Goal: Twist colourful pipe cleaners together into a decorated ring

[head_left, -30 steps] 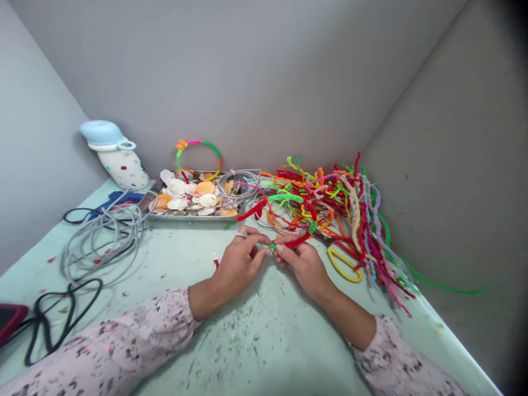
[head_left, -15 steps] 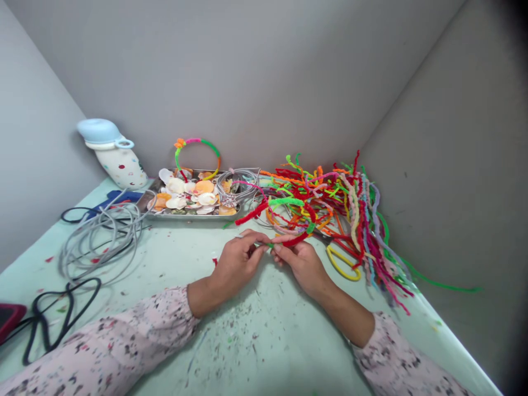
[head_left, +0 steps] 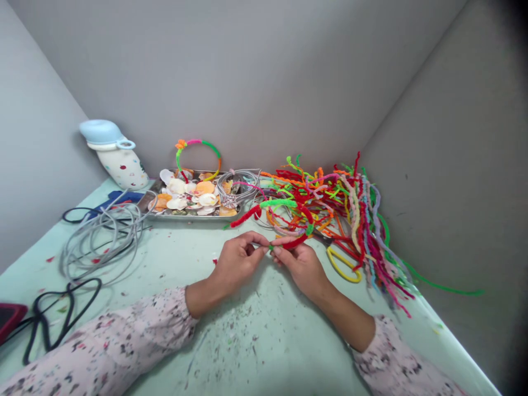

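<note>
My left hand [head_left: 237,259] and my right hand [head_left: 299,261] meet at the table's middle, fingertips pinched together on a hoop wrapped in fuzzy wire [head_left: 284,223]. The hoop shows red, green and pink sections and rises behind my fingers. A small green bit sits right between the two pinches. Just behind the hoop lies a big heap of coloured fuzzy wires [head_left: 342,209].
A metal tray of seashells [head_left: 193,201] stands at the back, a finished multicoloured ring [head_left: 198,157] propped behind it. Yellow-handled scissors [head_left: 342,264] lie right of my right hand. Grey cable coils [head_left: 103,236], black cords and a white-blue bottle [head_left: 113,154] are at the left.
My hands stay pinched on the hoop with small finger shifts. The hoop's red end has tipped slightly lower and to the left.
</note>
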`<state>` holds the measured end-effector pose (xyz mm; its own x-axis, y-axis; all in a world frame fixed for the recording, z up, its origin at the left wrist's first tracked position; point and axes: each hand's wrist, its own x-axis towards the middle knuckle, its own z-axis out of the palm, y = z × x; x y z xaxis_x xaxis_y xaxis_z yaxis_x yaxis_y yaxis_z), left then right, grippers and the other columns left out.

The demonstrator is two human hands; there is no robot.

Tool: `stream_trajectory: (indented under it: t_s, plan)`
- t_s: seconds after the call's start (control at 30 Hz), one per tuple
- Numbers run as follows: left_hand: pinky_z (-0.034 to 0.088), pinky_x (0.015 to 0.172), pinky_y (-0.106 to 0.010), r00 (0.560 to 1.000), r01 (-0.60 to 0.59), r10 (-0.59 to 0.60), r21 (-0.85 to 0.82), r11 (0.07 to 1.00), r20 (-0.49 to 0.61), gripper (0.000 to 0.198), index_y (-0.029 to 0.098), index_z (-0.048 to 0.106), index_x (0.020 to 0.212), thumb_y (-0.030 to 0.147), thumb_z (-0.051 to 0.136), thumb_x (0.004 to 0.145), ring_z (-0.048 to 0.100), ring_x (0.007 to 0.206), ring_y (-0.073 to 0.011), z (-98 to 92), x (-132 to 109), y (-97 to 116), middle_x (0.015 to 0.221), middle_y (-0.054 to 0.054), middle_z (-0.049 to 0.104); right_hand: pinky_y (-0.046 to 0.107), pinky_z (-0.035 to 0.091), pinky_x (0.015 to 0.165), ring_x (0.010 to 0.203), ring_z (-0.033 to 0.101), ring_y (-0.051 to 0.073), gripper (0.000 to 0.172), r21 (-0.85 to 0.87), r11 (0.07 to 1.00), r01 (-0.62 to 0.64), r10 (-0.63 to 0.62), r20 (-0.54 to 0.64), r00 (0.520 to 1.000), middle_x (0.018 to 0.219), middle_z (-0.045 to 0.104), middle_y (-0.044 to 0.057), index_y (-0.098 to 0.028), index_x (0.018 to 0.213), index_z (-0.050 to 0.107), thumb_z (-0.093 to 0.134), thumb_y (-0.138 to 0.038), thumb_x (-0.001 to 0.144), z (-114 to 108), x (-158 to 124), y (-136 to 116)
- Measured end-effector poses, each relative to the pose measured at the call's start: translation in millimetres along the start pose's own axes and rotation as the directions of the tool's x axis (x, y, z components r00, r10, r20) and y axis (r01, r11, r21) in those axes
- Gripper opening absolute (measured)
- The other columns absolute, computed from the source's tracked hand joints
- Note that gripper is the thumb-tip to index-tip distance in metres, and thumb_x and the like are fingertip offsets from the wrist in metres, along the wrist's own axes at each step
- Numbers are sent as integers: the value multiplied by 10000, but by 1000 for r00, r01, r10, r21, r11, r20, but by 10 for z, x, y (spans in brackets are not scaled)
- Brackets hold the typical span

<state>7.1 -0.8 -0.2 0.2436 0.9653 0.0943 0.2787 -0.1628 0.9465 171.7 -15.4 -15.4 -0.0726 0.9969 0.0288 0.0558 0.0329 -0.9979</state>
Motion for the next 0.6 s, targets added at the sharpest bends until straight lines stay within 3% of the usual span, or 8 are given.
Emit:
stream_trajectory:
  t_s: [0.6]
  plan:
    - [291,434,-182,996,93,-90,-127,988,25,151,158,622,844,282,588,765,413,476,-75,16,35,12,566,38,519,265,434,576,598,538,135,249,-37,999,-14,13,-6,1000,633,584,-17,-183,911,625,607,-396,783,4,0,-16]
